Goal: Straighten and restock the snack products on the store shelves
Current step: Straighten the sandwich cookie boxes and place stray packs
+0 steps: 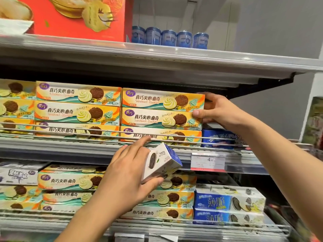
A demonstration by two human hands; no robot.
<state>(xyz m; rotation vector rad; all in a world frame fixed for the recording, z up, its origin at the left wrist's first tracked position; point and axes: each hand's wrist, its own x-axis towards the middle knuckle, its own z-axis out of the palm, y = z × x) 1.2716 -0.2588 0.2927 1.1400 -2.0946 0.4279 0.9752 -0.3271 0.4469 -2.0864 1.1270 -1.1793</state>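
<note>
Right hand (pixel 216 110) has its fingers wrapped round the right end of the top two yellow cookie boxes (pixel 162 109) on the middle shelf (pixel 70 145), thumb on the front face, rest tucked behind, looks like it's squaring that stack up. Left hand (pixel 127 172) is clamped on a small white-and-blue box (pixel 161 160), thumb underneath, index finger poking up toward the wire rail (pixel 87 132), box tilted and held out in front of the shelf edge, not on any shelf yet. Progress-wise I'd say a good way through: the yellow stacks on the middle shelf sit three high and pretty flush, the ones to the left look tidy too. What's left, as far as I can tell, is finding that small box a home, probably with the blue packs (pixel 222 138) just right of the yellow stack, or the blue-and-white ones (pixel 229 201) on the shelf below. That lower shelf looks messier, boxes at odd angles. In the way: the wire rail across the front, so stuff has to go up and over it, plus the right arm crossing that blue slot. Up top there's a red box (pixel 78 18) and a row of blue tubs (pixel 169 38), and a price tag (pixel 208 161) on the edge.
</note>
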